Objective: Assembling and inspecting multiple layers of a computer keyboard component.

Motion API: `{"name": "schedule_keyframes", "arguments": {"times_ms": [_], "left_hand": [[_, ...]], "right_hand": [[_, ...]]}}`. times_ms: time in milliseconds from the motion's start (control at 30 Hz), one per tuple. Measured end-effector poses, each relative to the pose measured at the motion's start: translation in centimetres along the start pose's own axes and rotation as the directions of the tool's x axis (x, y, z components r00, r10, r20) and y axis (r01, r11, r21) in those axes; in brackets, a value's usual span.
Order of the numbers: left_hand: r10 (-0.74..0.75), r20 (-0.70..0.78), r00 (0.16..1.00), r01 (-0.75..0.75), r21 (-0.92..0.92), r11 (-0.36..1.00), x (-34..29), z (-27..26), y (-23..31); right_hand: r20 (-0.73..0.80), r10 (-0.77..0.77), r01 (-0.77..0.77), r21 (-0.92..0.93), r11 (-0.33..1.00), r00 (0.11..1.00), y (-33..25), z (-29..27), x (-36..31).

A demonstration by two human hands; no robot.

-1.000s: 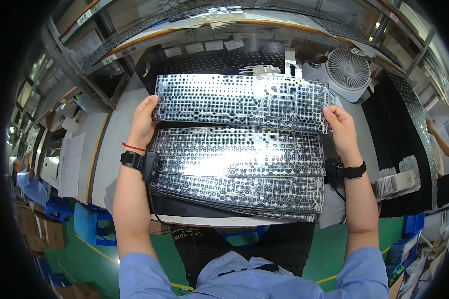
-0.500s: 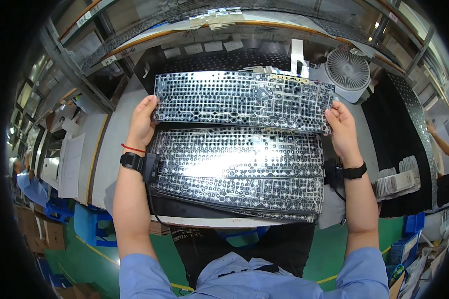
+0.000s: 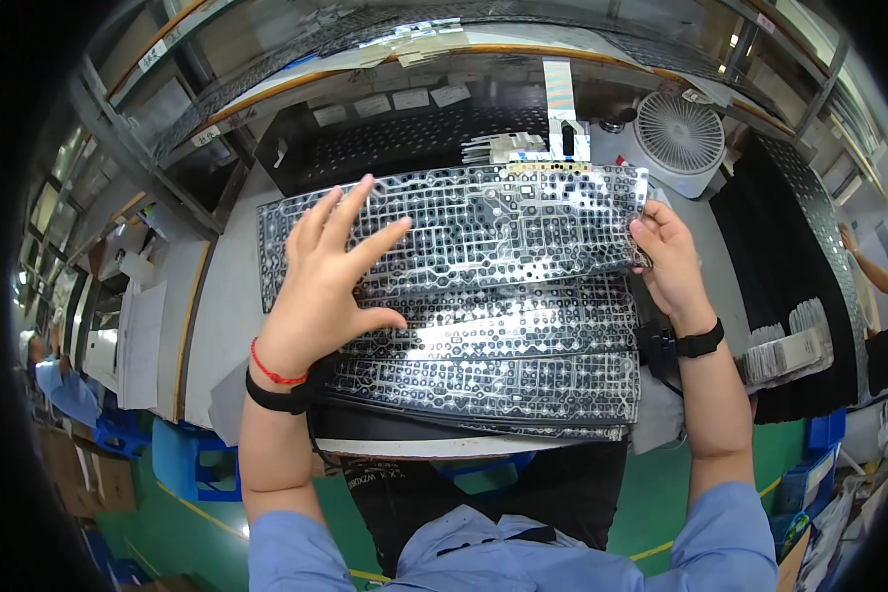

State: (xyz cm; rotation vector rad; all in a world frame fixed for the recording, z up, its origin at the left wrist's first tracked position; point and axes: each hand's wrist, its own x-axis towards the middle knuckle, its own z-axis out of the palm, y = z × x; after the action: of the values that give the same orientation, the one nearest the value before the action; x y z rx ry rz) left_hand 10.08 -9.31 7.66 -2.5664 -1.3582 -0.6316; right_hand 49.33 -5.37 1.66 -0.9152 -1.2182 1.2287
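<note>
A long keyboard circuit sheet (image 3: 474, 227), printed with dark dots and silvery traces, is tilted with its left end lower. My right hand (image 3: 673, 252) pinches its right edge between thumb and fingers. Over its left part hovers my left hand (image 3: 331, 281), fingers spread and gripping nothing; whether it touches the sheet I cannot tell. A flat ribbon tail (image 3: 559, 99) sticks up from the sheet's far edge. Below lie more keyboard circuit sheets (image 3: 493, 385), overlapping in a pile with bright glare on them.
A white fan (image 3: 679, 138) stands at the far right. Beside my right arm, a bundle of pale strips (image 3: 787, 350) rests on black cloth (image 3: 760, 227). A shelf (image 3: 503, 44) spans the back. To the right, another person's arm (image 3: 878, 271) shows.
My left hand has let go of the sheet's left edge and moved right over it, fingers spreading. The sheet has shifted left and its left end has dropped nearer me.
</note>
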Motion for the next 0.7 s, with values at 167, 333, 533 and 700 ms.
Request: {"name": "schedule_keyframes", "arguments": {"times_ms": [167, 333, 533, 700], "left_hand": [[0.025, 0.04, 0.999, -0.026, 0.027, 0.999, -0.02, 0.35, 0.6], [0.014, 0.045, 0.999, -0.016, 0.061, 0.998, 0.23, 0.23, 0.8], [0.047, -0.025, 0.999, -0.046, 0.05, 0.998, 0.18, 0.4, 0.58], [0.118, -0.114, 0.987, -0.109, 0.081, 0.991, 0.16, 0.69, -0.07]], "right_hand": [[0.068, -0.02, 0.015, 0.075, 0.997, 0.998, 0.04, 0.65, -0.36], [0.072, -0.037, 0.03, 0.09, 0.995, 0.997, 0.35, 0.56, -0.39], [0.047, -0.073, 0.069, 0.097, 0.993, 0.996, 0.14, 0.66, -0.4], [0.037, -0.089, 0.084, 0.117, 0.99, 0.995, 0.26, 0.55, -0.39]]}}
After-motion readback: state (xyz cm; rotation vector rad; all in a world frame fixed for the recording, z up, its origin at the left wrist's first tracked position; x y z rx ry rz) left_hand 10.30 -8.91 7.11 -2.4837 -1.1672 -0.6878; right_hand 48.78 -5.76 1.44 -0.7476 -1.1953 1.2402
